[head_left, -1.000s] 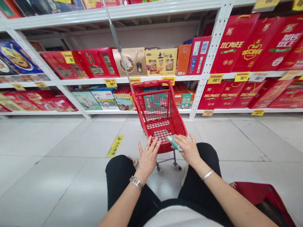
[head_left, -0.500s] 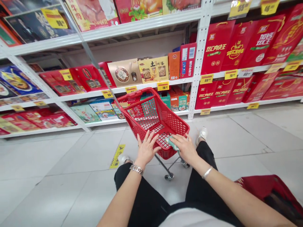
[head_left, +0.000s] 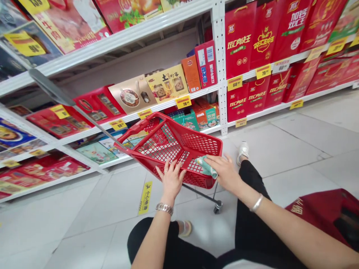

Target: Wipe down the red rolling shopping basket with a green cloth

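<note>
A small red plastic shopping cart [head_left: 179, 144] on wheels stands tilted in front of me in a shop aisle. My left hand [head_left: 171, 180] lies on its near wall with fingers spread, a ring on one finger and a metal watch on the wrist. My right hand [head_left: 224, 172] presses a pale green cloth [head_left: 206, 166] against the cart's near right corner, fingers laid over the cloth. A bracelet shows on that wrist. My legs in black trousers are below the hands.
White shelving [head_left: 218, 74] behind the cart carries red gift boxes [head_left: 252, 41], a yellow box [head_left: 168, 83] and yellow price tags. A grey pole [head_left: 70, 102] slants from the upper left to the cart. A red bag [head_left: 322, 213] lies at my right. A yellow floor sticker [head_left: 145, 197] is on the tiles.
The view has swung and tilted to the left. The cart has tipped and turned so that its basket leans left. Both hands stayed on its near edge, the right one with the cloth.
</note>
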